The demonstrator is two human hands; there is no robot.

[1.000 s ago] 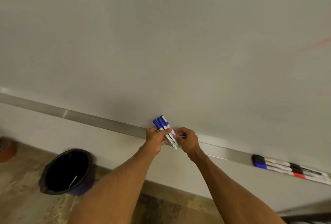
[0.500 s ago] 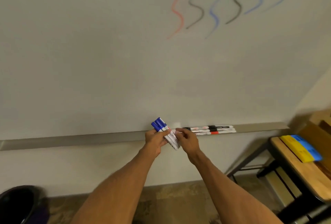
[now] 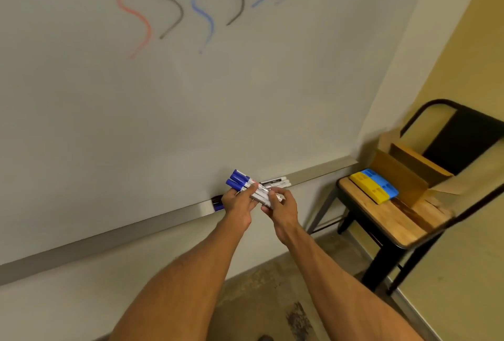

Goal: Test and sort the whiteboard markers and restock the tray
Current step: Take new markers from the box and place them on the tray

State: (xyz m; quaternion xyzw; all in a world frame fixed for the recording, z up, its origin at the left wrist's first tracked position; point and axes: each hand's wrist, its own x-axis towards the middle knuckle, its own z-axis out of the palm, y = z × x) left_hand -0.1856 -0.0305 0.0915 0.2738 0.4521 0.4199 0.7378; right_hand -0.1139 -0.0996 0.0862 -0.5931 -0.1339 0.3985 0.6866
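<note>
My left hand (image 3: 238,202) grips a small bunch of blue-capped markers (image 3: 240,179), caps pointing up and left. My right hand (image 3: 281,205) pinches the white barrel ends of the same bunch from the right. Both hands hover just in front of the metal marker tray (image 3: 136,230) under the whiteboard (image 3: 191,100). Other markers (image 3: 275,182) lie in the tray behind my hands, partly hidden; a dark and a blue cap (image 3: 216,203) show at their left end. Red, black and blue test squiggles (image 3: 203,10) run across the top of the board.
A wooden-seated chair (image 3: 381,220) stands at the right against a yellow wall, carrying a yellow and a blue eraser (image 3: 373,186) and an open cardboard box (image 3: 409,174). Rough concrete floor lies below.
The view has swung right: the black bin has left the frame, the squiggles and the chair have come in. Both hands still hold the marker bunch, now in front of the tray's markers.
</note>
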